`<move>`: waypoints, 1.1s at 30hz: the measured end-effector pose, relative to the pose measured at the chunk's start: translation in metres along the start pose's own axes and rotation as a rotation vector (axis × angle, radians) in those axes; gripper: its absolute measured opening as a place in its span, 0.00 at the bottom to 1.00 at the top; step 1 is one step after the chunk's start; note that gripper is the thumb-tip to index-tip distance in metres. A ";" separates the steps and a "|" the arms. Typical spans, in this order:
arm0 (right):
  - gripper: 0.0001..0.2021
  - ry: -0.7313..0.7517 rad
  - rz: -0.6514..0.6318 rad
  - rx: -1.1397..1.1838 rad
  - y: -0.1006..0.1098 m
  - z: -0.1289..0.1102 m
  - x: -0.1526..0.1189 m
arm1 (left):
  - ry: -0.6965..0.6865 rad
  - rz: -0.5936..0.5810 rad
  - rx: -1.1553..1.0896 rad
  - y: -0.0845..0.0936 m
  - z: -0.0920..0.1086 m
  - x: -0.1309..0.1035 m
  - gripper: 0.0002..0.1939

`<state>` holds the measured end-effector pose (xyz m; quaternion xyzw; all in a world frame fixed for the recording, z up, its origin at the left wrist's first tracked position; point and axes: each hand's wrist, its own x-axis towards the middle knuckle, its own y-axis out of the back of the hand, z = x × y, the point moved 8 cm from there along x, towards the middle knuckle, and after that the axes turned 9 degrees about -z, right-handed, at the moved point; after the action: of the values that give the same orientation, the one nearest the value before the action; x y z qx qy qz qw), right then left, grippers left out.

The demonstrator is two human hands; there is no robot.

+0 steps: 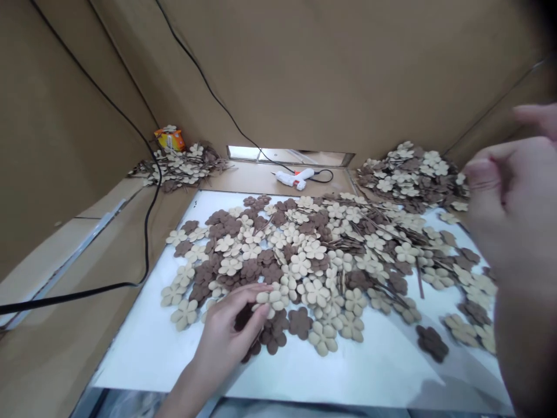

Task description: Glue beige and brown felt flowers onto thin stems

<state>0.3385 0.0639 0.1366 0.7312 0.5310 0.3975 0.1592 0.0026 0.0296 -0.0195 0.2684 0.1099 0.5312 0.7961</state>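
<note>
The left hand (226, 328) pinches a pale flower (275, 297) between thumb and fingers, at the near edge of the spread of flowers, left of the middle of the counter's (141, 348) front edge. The right hand (522, 203) is raised beyond the counter's right edge, its fingers curled in; blur hides whether they hold anything.

Judging from how things lie, much remains: loose pale and brown flowers cover most of the counter, and a brown flower (431, 343) sits apart near the front right corner. Thin stems (420, 278) lie among those toward the right edge, though whether they are joined to flowers is unclear. Beyond the back corners stand a left heap (187, 168) and a right heap (409, 174); whether either is finished work cannot be told. The glue gun (296, 178) lies behind the back edge, untouched by either hand.
</note>
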 end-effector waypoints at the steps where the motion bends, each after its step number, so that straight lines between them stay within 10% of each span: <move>1: 0.08 0.046 0.058 0.020 -0.002 -0.009 -0.002 | 0.072 -0.005 -0.079 0.003 -0.005 0.003 0.05; 5: 0.06 0.103 -0.347 0.584 -0.082 -0.025 -0.011 | 0.267 0.053 -0.438 0.015 -0.020 0.020 0.11; 11: 0.09 0.037 -0.782 0.787 -0.170 -0.035 -0.033 | 0.130 0.170 -0.505 0.025 0.008 0.067 0.12; 26: 0.16 -0.037 -0.671 0.723 -0.168 -0.007 -0.031 | 0.090 -0.025 -0.488 -0.031 0.039 0.118 0.12; 33: 0.16 -0.042 -0.761 0.774 -0.168 0.000 -0.028 | 0.065 -0.134 -0.474 -0.029 0.038 0.127 0.14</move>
<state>0.2256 0.1036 0.0149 0.5003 0.8625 0.0725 0.0214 0.0945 0.1240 0.0104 0.0491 0.0253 0.4963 0.8664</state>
